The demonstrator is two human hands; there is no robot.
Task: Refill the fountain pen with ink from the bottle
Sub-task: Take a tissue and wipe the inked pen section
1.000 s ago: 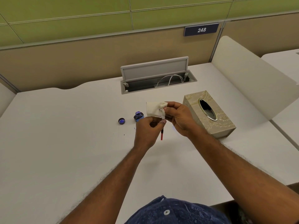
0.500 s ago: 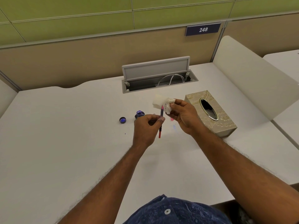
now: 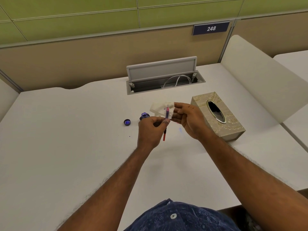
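My left hand point(image 3: 150, 132) pinches a thin red fountain pen point(image 3: 166, 121) upright, tip pointing up, above the white desk. My right hand point(image 3: 188, 119) holds a white tissue point(image 3: 160, 109) just behind the pen's tip; the tissue shows small blue ink stains. The open ink bottle point(image 3: 144, 116) stands on the desk just left of my left hand, partly hidden by it. Its dark cap point(image 3: 127, 122) lies further left, inside facing up.
A beige patterned tissue box point(image 3: 233, 124) stands to the right of my hands. An open cable hatch point(image 3: 164, 80) with a raised lid sits at the back of the desk. A faint blue ink smear point(image 3: 180, 130) marks the desk point(image 3: 66, 147) below my hands.
The pen has risen from below my left hand until its tip stands in front of the tissue. My right hand has spread the tissue out behind the tip.
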